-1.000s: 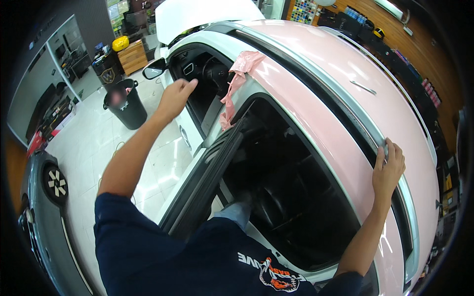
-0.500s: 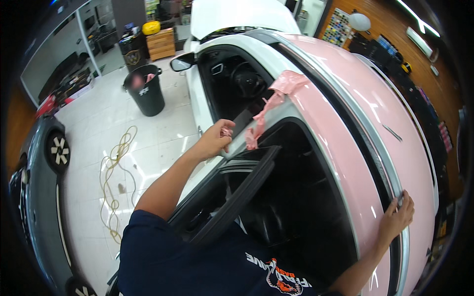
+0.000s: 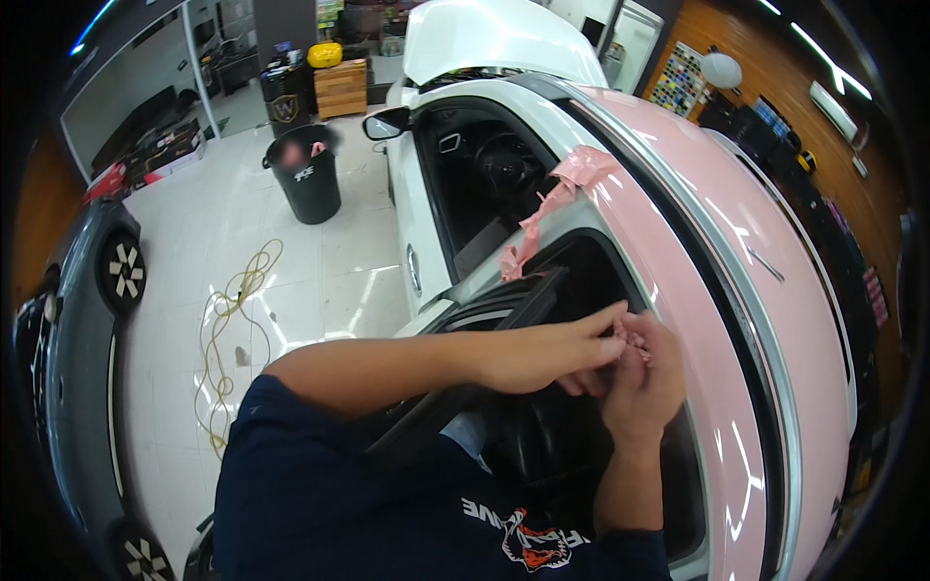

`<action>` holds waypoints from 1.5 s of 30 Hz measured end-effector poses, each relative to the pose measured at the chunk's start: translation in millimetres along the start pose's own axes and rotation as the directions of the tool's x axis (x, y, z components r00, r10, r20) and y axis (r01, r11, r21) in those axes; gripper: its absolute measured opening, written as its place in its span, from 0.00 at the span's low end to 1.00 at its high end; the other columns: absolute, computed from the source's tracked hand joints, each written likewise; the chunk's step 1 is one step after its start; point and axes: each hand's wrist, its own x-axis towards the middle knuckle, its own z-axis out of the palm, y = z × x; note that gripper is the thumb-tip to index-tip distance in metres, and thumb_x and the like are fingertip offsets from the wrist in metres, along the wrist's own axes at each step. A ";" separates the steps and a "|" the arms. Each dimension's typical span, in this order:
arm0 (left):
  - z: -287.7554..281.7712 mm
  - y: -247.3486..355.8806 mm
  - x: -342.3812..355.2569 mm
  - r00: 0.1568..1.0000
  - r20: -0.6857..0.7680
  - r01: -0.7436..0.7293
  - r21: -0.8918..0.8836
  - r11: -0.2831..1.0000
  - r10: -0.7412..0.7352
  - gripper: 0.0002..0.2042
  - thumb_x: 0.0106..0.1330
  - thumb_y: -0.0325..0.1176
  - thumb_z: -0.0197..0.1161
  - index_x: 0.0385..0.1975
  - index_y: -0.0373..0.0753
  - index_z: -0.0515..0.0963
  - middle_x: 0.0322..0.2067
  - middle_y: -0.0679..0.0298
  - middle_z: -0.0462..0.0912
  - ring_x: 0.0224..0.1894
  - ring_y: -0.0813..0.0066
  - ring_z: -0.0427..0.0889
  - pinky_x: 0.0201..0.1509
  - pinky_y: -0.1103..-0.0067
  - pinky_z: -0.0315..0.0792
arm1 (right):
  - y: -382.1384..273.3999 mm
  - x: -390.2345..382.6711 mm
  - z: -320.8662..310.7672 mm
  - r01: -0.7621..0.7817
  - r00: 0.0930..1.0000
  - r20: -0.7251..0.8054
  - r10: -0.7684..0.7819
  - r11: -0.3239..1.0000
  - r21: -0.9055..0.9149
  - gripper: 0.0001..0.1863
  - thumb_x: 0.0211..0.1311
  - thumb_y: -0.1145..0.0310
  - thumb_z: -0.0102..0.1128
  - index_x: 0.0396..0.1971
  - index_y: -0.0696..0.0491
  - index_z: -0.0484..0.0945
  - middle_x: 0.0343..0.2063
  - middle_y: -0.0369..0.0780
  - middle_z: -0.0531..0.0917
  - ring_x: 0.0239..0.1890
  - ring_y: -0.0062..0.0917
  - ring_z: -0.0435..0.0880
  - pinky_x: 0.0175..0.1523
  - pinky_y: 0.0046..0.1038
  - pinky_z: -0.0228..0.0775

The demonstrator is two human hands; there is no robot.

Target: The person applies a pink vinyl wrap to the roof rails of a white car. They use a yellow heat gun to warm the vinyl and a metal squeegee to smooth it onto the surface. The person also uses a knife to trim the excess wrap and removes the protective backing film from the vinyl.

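Observation:
In front of the open rear door, my left hand [image 3: 567, 356] and my right hand [image 3: 647, 382] meet. Both have their fingers closed round a small crumpled wad of pink film [image 3: 635, 341]; fingers hide much of it. Beyond them, a torn strip of pink film [image 3: 544, 215] hangs loose along the white pillar between the front and rear side windows. The car's roof [image 3: 707, 174] is covered in pink, with a dark and silver rail running along it. A thin metal tool [image 3: 765, 264] lies on the pink roof.
The rear door frame [image 3: 528, 302] stands out by my left forearm. A black bin [image 3: 305, 179] with pink scraps stands on the tiled floor, near a tangled yellow hose [image 3: 232, 300]. A dark grey car [image 3: 82, 368] is parked at the left. The white hood [image 3: 499, 39] is raised.
My right hand has left the roof rail and come across to my left hand. The left hand has moved right, away from the hanging strip, with the wad. The view has shifted slightly.

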 end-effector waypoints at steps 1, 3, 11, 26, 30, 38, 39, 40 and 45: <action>-3.9 -9.0 -14.9 0.996 -0.077 -0.028 0.198 0.980 0.044 0.36 0.73 0.54 0.47 0.71 0.35 0.48 0.53 0.53 0.74 0.50 0.66 0.77 0.56 0.77 0.71 | -3.1 -1.1 -2.3 -0.155 0.988 -0.004 0.156 0.984 0.083 0.21 0.61 0.70 0.64 0.51 0.61 0.73 0.42 0.49 0.80 0.42 0.39 0.83 0.46 0.29 0.77; -17.3 -4.5 -52.0 0.979 -0.116 -0.052 0.654 0.755 0.167 0.26 0.75 0.43 0.50 0.67 0.34 0.60 0.53 0.57 0.77 0.50 0.72 0.80 0.57 0.76 0.72 | -8.4 17.5 -22.5 0.115 0.893 -0.439 -0.099 0.993 0.011 0.14 0.65 0.64 0.58 0.42 0.59 0.76 0.34 0.45 0.80 0.33 0.32 0.82 0.40 0.27 0.76; -45.9 -31.7 -85.9 0.857 -0.459 0.072 0.555 0.829 0.233 0.15 0.71 0.37 0.56 0.51 0.33 0.76 0.44 0.58 0.80 0.44 0.71 0.80 0.51 0.76 0.73 | -9.3 191.0 -16.4 0.464 0.629 -0.714 -0.309 0.885 0.025 0.14 0.68 0.61 0.52 0.43 0.57 0.75 0.36 0.46 0.80 0.35 0.29 0.82 0.42 0.28 0.75; -70.9 -78.1 -85.0 0.941 -0.281 0.064 0.696 0.715 0.189 0.14 0.67 0.31 0.54 0.47 0.30 0.77 0.41 0.49 0.81 0.45 0.56 0.80 0.51 0.70 0.73 | 48.1 43.5 88.4 -0.163 0.901 0.424 0.087 0.976 0.145 0.15 0.63 0.73 0.57 0.48 0.63 0.77 0.42 0.49 0.82 0.41 0.37 0.84 0.49 0.30 0.74; -73.6 -70.5 -81.1 0.949 -0.270 0.079 0.708 0.702 0.165 0.13 0.65 0.29 0.54 0.46 0.30 0.77 0.41 0.49 0.81 0.45 0.57 0.81 0.51 0.70 0.73 | 58.9 27.4 26.8 -0.248 0.907 0.336 0.254 0.967 -0.060 0.13 0.65 0.72 0.56 0.47 0.62 0.78 0.42 0.48 0.83 0.46 0.37 0.82 0.54 0.31 0.71; -80.1 -36.1 -69.7 0.898 -0.302 0.066 0.811 0.581 0.319 0.13 0.67 0.33 0.57 0.47 0.33 0.78 0.39 0.52 0.82 0.42 0.62 0.82 0.48 0.72 0.74 | 54.1 37.9 -117.9 -0.296 0.953 -0.138 0.270 0.732 -0.614 0.16 0.70 0.67 0.52 0.53 0.58 0.76 0.49 0.46 0.81 0.51 0.36 0.80 0.59 0.34 0.69; -78.1 -26.5 -64.0 0.887 -0.306 0.061 0.819 0.570 0.345 0.13 0.67 0.33 0.58 0.46 0.33 0.78 0.39 0.52 0.82 0.42 0.62 0.82 0.48 0.73 0.74 | 57.3 35.5 -135.1 -0.324 0.943 -0.186 0.274 0.644 -0.693 0.17 0.71 0.66 0.52 0.53 0.57 0.76 0.50 0.46 0.81 0.52 0.37 0.79 0.60 0.35 0.68; -73.9 -16.1 -56.3 0.875 -0.308 0.051 0.826 0.562 0.373 0.13 0.67 0.33 0.58 0.46 0.33 0.78 0.38 0.52 0.82 0.42 0.62 0.82 0.48 0.73 0.74 | 64.0 31.5 -151.4 -0.350 0.933 -0.233 0.273 0.543 -0.763 0.17 0.71 0.64 0.52 0.54 0.57 0.76 0.51 0.46 0.80 0.53 0.39 0.79 0.60 0.36 0.68; -82.0 6.2 14.9 0.880 -0.301 0.113 0.884 0.454 0.367 0.19 0.66 0.38 0.61 0.51 0.33 0.75 0.46 0.50 0.78 0.50 0.58 0.78 0.55 0.71 0.70 | 102.2 -16.4 -192.1 -0.275 0.902 -0.193 0.385 0.169 -0.946 0.20 0.71 0.59 0.51 0.56 0.54 0.74 0.51 0.45 0.79 0.53 0.39 0.76 0.59 0.37 0.66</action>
